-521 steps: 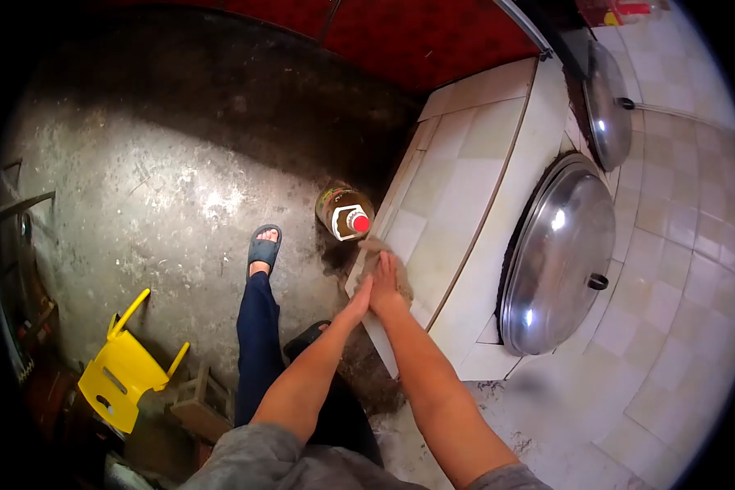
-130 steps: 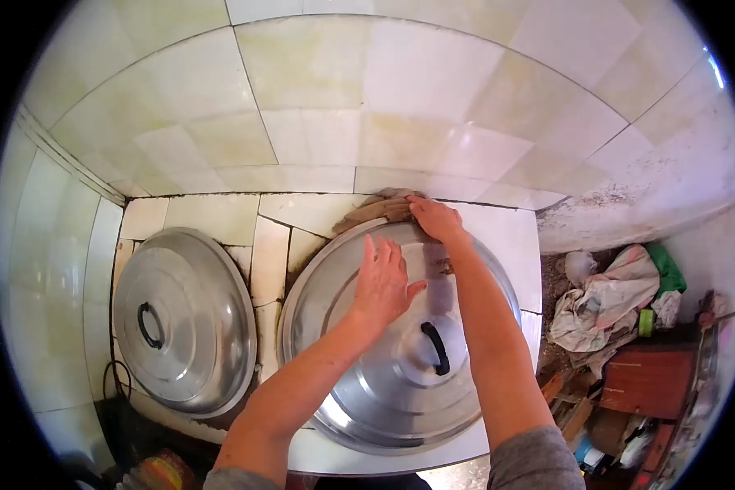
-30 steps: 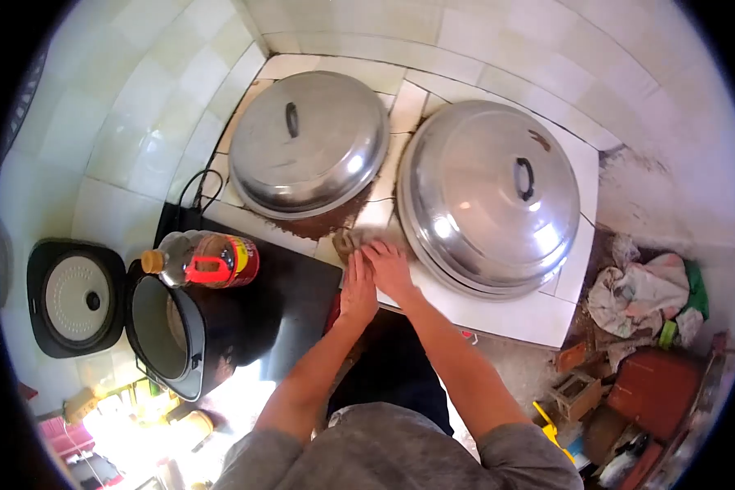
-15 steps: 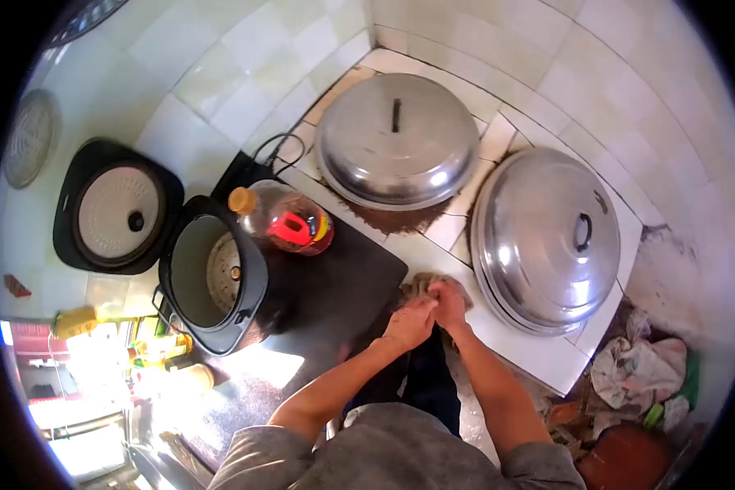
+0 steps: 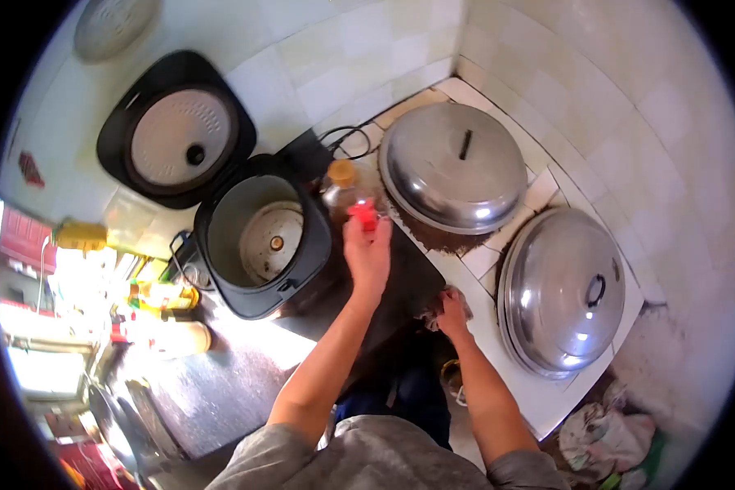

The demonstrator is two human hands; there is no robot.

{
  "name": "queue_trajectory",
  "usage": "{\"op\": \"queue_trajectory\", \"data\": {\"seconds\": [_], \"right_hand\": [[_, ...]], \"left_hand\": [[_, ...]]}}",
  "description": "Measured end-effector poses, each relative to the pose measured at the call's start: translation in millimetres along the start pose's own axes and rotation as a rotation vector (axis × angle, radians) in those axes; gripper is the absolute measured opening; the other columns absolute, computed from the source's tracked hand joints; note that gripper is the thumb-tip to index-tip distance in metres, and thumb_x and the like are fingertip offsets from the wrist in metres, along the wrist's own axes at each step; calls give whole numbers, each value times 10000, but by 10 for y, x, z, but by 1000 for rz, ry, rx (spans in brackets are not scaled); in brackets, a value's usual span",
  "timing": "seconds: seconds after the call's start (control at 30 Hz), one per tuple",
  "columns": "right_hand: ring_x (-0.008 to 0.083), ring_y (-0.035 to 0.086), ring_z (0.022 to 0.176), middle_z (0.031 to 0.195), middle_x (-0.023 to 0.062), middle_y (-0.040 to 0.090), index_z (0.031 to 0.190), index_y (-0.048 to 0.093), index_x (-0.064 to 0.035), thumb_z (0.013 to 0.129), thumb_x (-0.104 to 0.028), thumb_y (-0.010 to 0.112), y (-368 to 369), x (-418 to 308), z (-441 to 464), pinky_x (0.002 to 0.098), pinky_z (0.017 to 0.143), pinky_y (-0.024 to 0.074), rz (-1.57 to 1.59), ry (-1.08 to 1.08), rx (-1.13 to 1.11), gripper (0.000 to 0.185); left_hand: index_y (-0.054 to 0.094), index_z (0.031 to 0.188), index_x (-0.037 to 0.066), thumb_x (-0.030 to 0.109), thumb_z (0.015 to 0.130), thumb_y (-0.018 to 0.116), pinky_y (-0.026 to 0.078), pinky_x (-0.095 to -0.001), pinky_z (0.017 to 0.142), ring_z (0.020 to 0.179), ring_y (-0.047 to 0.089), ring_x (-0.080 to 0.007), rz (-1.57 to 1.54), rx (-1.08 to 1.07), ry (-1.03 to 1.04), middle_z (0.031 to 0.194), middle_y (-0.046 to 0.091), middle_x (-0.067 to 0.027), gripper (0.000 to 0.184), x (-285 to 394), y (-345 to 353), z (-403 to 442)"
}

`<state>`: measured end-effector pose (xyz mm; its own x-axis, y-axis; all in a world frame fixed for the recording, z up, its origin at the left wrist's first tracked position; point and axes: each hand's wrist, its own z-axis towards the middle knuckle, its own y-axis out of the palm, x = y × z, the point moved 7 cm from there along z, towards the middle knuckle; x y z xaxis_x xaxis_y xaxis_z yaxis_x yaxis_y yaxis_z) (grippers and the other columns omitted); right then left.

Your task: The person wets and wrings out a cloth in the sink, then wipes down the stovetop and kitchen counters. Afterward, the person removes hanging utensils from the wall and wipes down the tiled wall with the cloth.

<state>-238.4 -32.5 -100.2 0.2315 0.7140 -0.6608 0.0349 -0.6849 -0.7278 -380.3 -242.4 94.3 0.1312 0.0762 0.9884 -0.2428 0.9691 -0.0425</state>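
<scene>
My left hand is at the red handle of a large clear plastic bottle with a yellow cap, its fingers closed on the handle. My arm and hand hide the bottle's lower part. Lower right, my right hand grips a crumpled brownish cloth at the edge of the white tiled stove top. Just left of the bottle stands an electric cooker with its lid raised; a pot-less inside with a round heating plate shows.
Two domed metal lids cover the tiled stove. A black cable lies behind the bottle. Sunlit bottles and a dark counter are at left. Rags lie lower right.
Both hands were together on the cloth. My left hand has moved up and left to the bottle's handle, while the right keeps the cloth. The view has shifted left.
</scene>
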Motion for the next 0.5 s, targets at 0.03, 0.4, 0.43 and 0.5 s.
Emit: {"op": "queue_trajectory", "data": {"seconds": [0.03,0.4,0.43,0.5], "right_hand": [[422,466,1153,1228,218,498,1129,592,17,697,8,541,44,23,34,434,994,408,-67,-5,16,435],[363,538,1085,1177,162,561,1244,550,-66,766,-21,553,-127,676,-180,419,924,466,190,183,-75,479],[331,550,1082,1179,132,571,1250,549,-96,792,-35,575,-163,878,-254,401,905,479,553,399,-188,464],[294,561,1094,1205,88,577,1262,541,-126,828,-41,594,-270,1141,-334,375,890,494,1108,583,-376,446]], "left_hand": [[571,1253,35,116,896,643,466,-262,780,832,572,-120,-211,-30,-84,948,619,-51,372,-19,97,3],[621,1018,20,240,945,596,478,-299,657,716,590,-128,20,-434,-299,766,616,-63,234,359,-443,-1163],[625,1026,19,231,954,589,477,-273,661,731,571,-87,6,-474,-333,774,613,-31,227,417,-579,-1306],[630,1045,23,208,960,582,481,-258,678,752,579,-83,-64,-520,-419,810,628,-25,210,619,-850,-1520]]}}
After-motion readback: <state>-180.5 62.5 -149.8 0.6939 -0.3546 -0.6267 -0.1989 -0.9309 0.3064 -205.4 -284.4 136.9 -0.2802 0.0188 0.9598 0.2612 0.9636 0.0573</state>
